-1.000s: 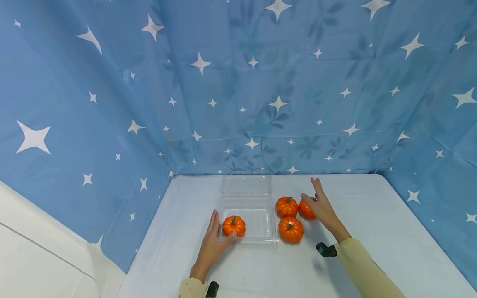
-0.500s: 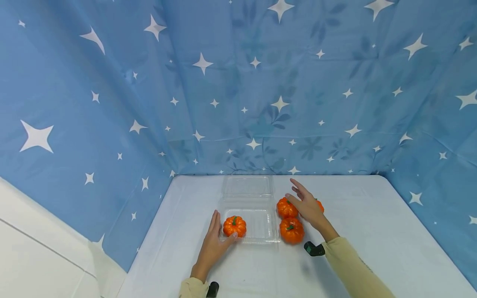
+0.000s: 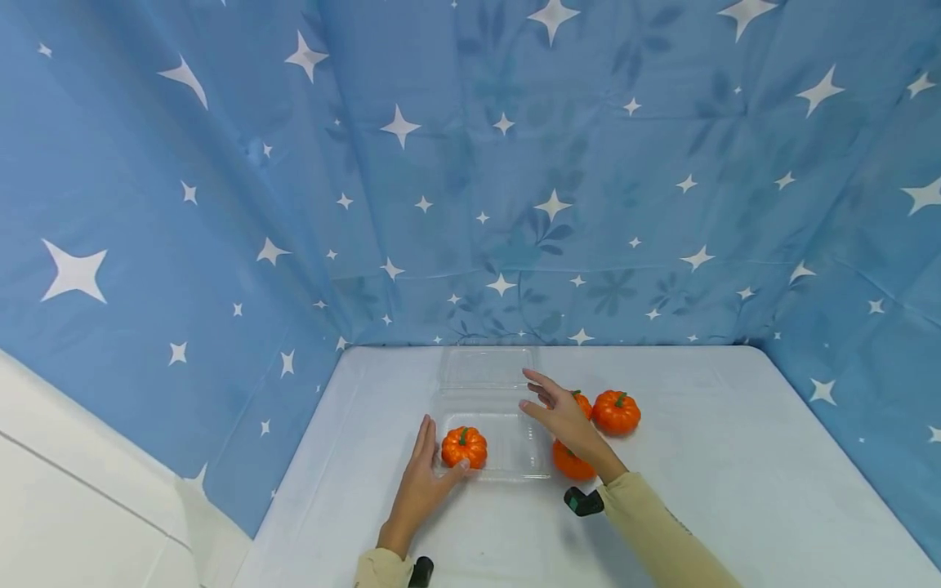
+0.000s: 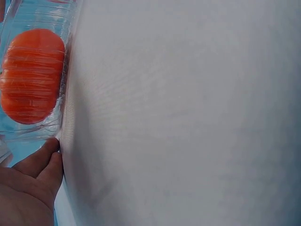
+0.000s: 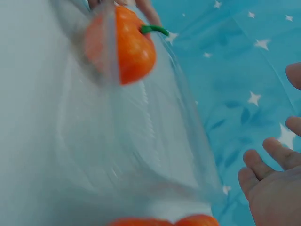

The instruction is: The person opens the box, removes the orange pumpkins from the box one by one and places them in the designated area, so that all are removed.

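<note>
A transparent plastic clamshell box (image 3: 510,441) lies with its lid (image 3: 488,367) folded back. In its left part sits a small orange pumpkin (image 3: 464,447) with a green stem, seen through the wall in the left wrist view as an orange shape (image 4: 35,77). My left hand (image 3: 421,488) rests at the box's left front corner, fingers straight and thumb at the front edge. Above the box's right edge my right hand (image 3: 569,423) is spread, holding nothing; its fingers (image 5: 277,155) show apart in the right wrist view. It partly covers two pumpkins, a rear one (image 3: 583,402) and a front one (image 3: 570,465).
Another orange pumpkin (image 3: 616,412) sits to the right of the right hand. The white table (image 3: 706,457) is bordered by a blue star-patterned curtain (image 3: 441,163) behind and at both sides. Dark devices, such as the black one (image 3: 583,501), are worn at the wrists.
My right hand has moved left from over the rightmost pumpkin to the box's right edge, uncovering that pumpkin. The left hand and the pumpkin in the box have stayed put.
</note>
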A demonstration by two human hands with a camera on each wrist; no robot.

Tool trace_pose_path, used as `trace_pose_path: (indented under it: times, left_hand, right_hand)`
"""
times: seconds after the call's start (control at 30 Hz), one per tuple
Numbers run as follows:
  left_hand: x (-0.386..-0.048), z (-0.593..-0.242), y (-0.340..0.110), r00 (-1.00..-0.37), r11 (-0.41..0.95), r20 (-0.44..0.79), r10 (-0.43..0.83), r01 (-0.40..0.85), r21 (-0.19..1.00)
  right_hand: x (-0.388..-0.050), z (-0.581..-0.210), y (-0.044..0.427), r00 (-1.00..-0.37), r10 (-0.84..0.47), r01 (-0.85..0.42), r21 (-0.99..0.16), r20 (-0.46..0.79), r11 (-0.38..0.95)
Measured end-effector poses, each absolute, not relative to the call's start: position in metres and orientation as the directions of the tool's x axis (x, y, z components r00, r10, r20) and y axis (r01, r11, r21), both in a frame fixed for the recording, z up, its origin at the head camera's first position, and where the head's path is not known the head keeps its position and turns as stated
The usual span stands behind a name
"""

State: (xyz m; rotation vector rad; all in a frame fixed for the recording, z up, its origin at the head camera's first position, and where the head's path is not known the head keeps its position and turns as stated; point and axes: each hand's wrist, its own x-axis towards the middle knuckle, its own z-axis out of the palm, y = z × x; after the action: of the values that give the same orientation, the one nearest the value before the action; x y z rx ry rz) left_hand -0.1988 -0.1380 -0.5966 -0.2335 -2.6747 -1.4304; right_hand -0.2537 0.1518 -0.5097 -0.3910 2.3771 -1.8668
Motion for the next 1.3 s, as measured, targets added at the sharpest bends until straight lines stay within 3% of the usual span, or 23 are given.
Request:
trace_pose_path:
  times: [0.27, 0.6, 0.9, 1.3]
  left_hand:
    - [-0.198, -0.598, -0.137, -0.985, 0.553, 0.153, 0.076, 0.17, 0.816]
    - [-0.199, -0.597, -0.138, -0.982, 0.548, 0.165, 0.095, 0.19, 0.814]
    - [-0.2, -0.595, -0.138, -0.979, 0.538, 0.172, 0.112, 0.205, 0.818]
    - [-0.199, -0.598, -0.139, -0.974, 0.54, 0.198, 0.111, 0.227, 0.81]
  right_hand:
    - [-0.246, -0.527, 0.119, -0.938, -0.345, -0.107, -0.977, 0.037, 0.186]
    - [-0.253, -0.542, 0.098, -0.889, -0.457, -0.122, -0.958, -0.011, 0.26]
    - [-0.258, -0.56, 0.088, -0.81, -0.579, -0.095, -0.952, -0.096, 0.291]
    - [-0.257, -0.566, 0.082, -0.778, -0.626, -0.193, -0.927, -0.056, 0.323]
